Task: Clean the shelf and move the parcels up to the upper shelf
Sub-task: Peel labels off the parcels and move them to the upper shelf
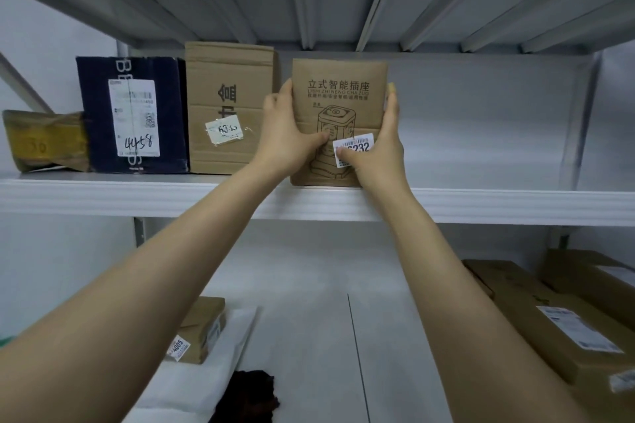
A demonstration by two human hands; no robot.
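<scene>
Cardboard parcel (338, 120) with the socket-tower drawing on it stands upright at the front lip of the upper shelf (137, 197). Its bottom edge is right about on the shelf, though it's hard to say if it's fully set down. Both hands are on it. The left hand (287, 137) wraps the left edge with the thumb laid across the front. The right hand (378, 144) clamps the right edge, thumb pressed on the white sticker (355, 148) reading 6232. The two-sided grip makes sense: it keeps a tall, thin box from tipping while it goes in. The printed face and sticker point outward, so the number reads from the aisle.

Just left of it, a small gap away, a taller brown box (228, 106) stands the same way. Next comes a navy box (132, 113) touching that one, then a yellow-taped packet (44, 141) at the far end. Labels face out, so the row looks like it's being filled left to right.

Down on the lower shelf (309, 285), long flat boxes (549, 319) wait on the right. At left a small box marked 4005 (202, 330) sits on a white mailer (206, 371), with a dark cloth (251, 395) beside it, probably the wiping rag.
</scene>
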